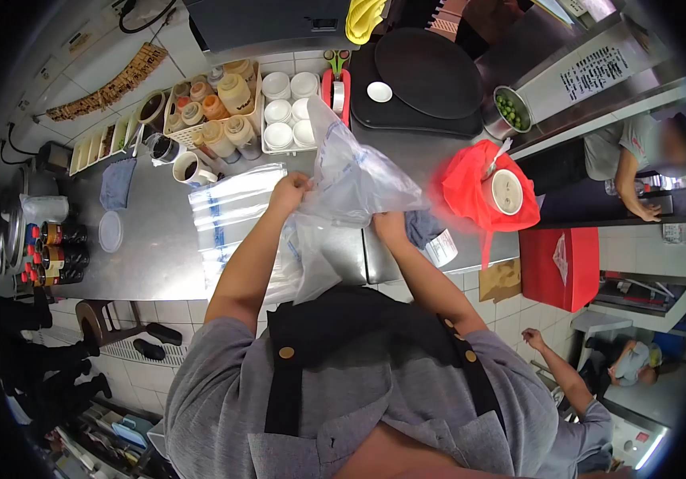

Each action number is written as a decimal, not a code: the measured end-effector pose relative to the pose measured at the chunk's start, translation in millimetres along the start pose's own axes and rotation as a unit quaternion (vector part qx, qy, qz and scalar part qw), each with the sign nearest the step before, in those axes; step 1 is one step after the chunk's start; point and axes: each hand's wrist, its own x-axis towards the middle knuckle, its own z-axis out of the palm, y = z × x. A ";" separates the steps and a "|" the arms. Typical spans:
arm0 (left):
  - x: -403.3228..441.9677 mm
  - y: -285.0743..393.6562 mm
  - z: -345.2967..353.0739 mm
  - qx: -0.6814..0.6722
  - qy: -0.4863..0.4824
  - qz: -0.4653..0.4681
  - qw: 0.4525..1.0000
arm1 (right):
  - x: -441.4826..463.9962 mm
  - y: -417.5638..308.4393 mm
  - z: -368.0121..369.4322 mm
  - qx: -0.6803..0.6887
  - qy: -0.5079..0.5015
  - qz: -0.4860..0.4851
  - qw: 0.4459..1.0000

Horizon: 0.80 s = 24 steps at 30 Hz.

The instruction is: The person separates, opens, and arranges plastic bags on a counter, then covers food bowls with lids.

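A clear plastic bag [359, 180] is stretched above the steel counter, puffed out on its far side. My left hand [291, 191] pinches its left edge, fingers closed on the film. At the near right corner, my right hand [389, 227] grips the same bag; part of its fingers is hidden by the plastic. Under my left forearm lie flat clear bags [231, 209] with blue print. To the right of my right hand are a dark blue cloth [421, 227] and a white printed slip [441, 248]. Beyond them, a red plastic bag [462, 182] stands around a white lidded tub [507, 192].
Behind the bag are a basket of sauce bottles [235, 94], a tray of white cups [279, 136] and black trays [430, 76]. A mug [189, 168] stands at back left. A pot of green limes [509, 112] is at right. Other people are nearby on the right.
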 end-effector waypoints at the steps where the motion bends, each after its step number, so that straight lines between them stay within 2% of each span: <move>1: -7.7 8.1 -5.2 0.003 -0.003 -0.002 1.000 | -8.2 -23.4 -17.0 -0.089 0.016 -0.051 0.995; 2: -19.4 32.3 -17.6 -0.033 0.044 -0.022 0.998 | -15.1 -30.2 -24.5 -0.167 0.092 -0.057 0.980; 3: -31.7 55.6 -32.8 -0.068 0.093 -0.042 0.992 | -22.7 -27.3 -30.8 -0.166 0.091 -0.056 0.980; 4: -40.3 66.8 -57.0 -0.157 -0.023 -0.122 0.980 | -31.3 -23.1 -38.2 -0.273 0.095 -0.043 0.956; 5: -56.7 82.2 -70.2 -0.154 -0.021 -0.125 0.980 | -41.4 -19.1 -44.8 -0.375 0.097 -0.029 0.921; 6: -77.1 98.9 -80.8 -0.197 -0.035 -0.062 0.978 | -51.2 -14.0 -52.1 -0.372 0.095 -0.028 0.923; 7: -95.7 115.6 -90.9 -0.237 -0.049 0.002 0.970 | -59.8 -8.8 -58.7 -0.426 0.048 -0.065 0.901; 8: -111.0 131.9 -100.1 -0.234 -0.047 0.003 0.971 | -62.9 -7.4 -60.4 -0.478 0.003 -0.103 0.872; 9: -127.9 146.2 -106.9 -0.218 -0.068 0.065 0.972 | -58.0 -34.2 -69.0 -0.475 0.002 -0.103 0.874; 10: -143.8 160.8 -112.6 -0.201 -0.089 0.127 0.967 | -44.7 -93.7 -91.3 -0.394 -0.216 0.002 0.894; 11: -160.6 177.8 -116.9 -0.198 -0.090 0.127 0.968 | -37.8 -148.9 -112.2 -0.287 -0.419 0.105 0.855; 13: -192.7 210.8 -120.5 -0.131 -0.107 0.204 0.964 | -48.1 -224.3 -134.3 -0.094 -0.375 0.014 0.922; 15: -213.1 233.9 -120.9 -0.105 -0.125 0.232 0.959 | -52.9 -284.1 -142.7 0.001 -0.238 -0.161 0.958; 16: -222.0 242.4 -120.1 -0.082 -0.138 0.260 0.952 | -52.1 -293.6 -135.4 0.003 -0.235 -0.156 0.959; 17: -228.4 251.2 -119.7 -0.080 -0.140 0.261 0.952 | -44.4 -301.2 -127.7 -0.027 -0.148 -0.274 0.950; 19: -238.8 262.8 -120.3 -0.016 -0.134 0.281 0.950 | -31.8 -305.1 -128.1 -0.055 -0.054 -0.384 0.920; 21: -243.4 266.9 -121.3 0.003 -0.123 0.301 0.946 | -19.3 -304.2 -137.7 -0.131 -0.265 -0.355 0.887; 22: -245.4 268.0 -122.1 0.019 -0.109 0.317 0.942 | -14.0 -303.0 -138.2 -0.131 -0.263 -0.356 0.887; 24: -249.7 270.4 -122.6 0.019 -0.096 0.318 0.943 | -8.7 -299.9 -138.2 -0.065 -0.327 -0.306 0.891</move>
